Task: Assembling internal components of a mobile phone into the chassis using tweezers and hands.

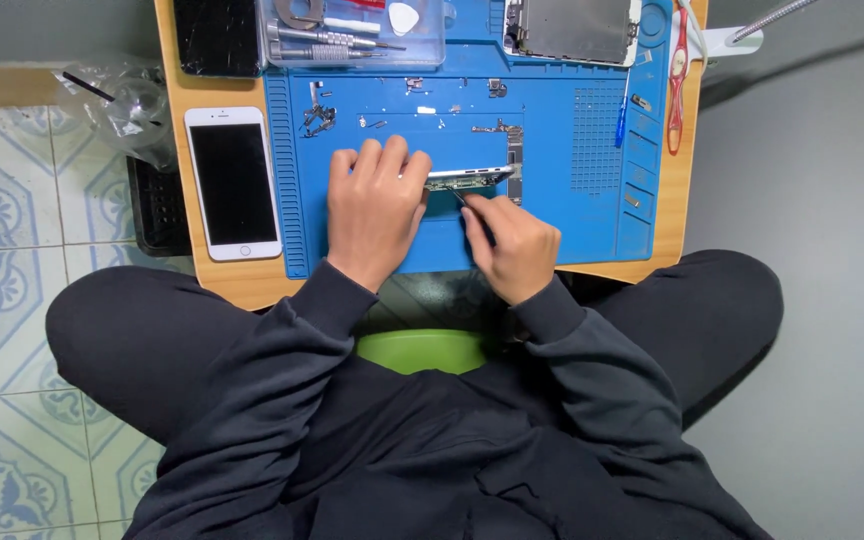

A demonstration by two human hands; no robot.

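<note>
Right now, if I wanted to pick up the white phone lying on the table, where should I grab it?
Probably by its two long edges, coming straight down from above. The white phone lies flat, screen up, on the wooden table with its long sides bare. Its right edge sits close to the blue mat, so fingers there need care. Avoid pressing the dark glass.

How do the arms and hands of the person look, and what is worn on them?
Both arms are covered by long dark sleeves with ribbed cuffs at the wrists. The left hand and the right hand are bare, with no gloves, rings or watch visible.
</note>
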